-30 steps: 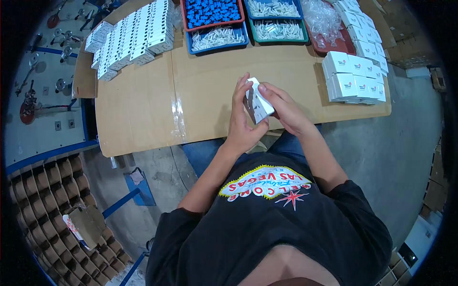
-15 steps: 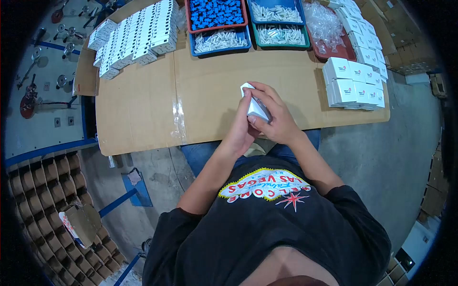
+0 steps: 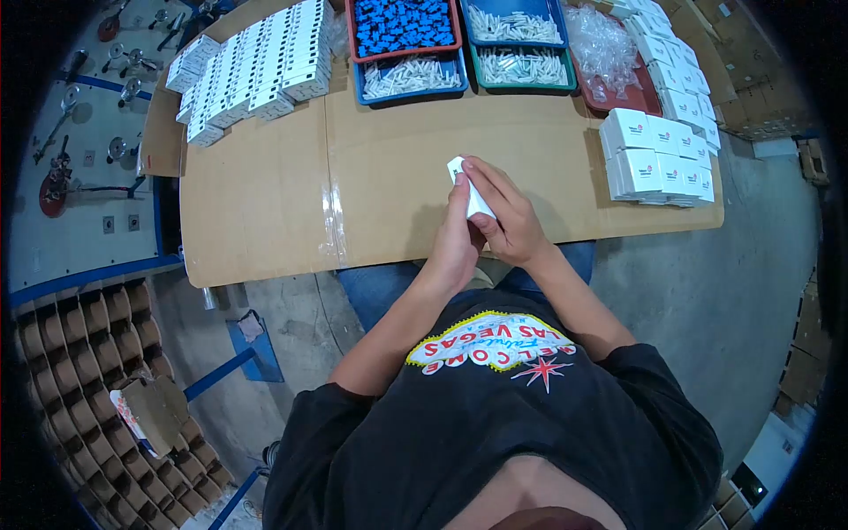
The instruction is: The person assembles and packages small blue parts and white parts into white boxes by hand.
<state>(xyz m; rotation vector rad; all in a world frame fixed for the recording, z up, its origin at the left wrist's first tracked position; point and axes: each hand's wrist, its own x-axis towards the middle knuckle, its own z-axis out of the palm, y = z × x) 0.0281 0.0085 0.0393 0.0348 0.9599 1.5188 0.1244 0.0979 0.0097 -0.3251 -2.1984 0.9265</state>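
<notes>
White box (image 3: pixel 478 207): held tilted between both hands, over the near edge of the cardboard-covered bench (image 3: pixel 256 203). Contents, if any, not visible; palms and fingers hide most of it.

Left hand (image 3: pixel 450 252): thumb up along the box's left side, fingers mostly out of sight behind it, so their exact hold I can't tell. Right hand (image 3: pixel 519 225): fingers wrapped over the far right side, thumb at the near end. Both hands are gripping the box.

Handling, my read: support it from both sides, spread the pressure over flat faces, go easy on corners. Thin card probably dents if pinched. Square the edges before pressing any flap; if one binds, back off and realign, don't force. Thumbs should stay off the fold lines.

Beyond the hands: red tray (image 3: pixel 408 54) of blue parts (image 3: pixel 403 25), blue trays and a green tray (image 3: pixel 528 87) of small white pieces (image 3: pixel 413 75), dark red tray (image 3: pixel 645 93) with clear plastic (image 3: pixel 601 49). Box stacks at left (image 3: pixel 265 66) and right (image 3: pixel 658 168).
</notes>
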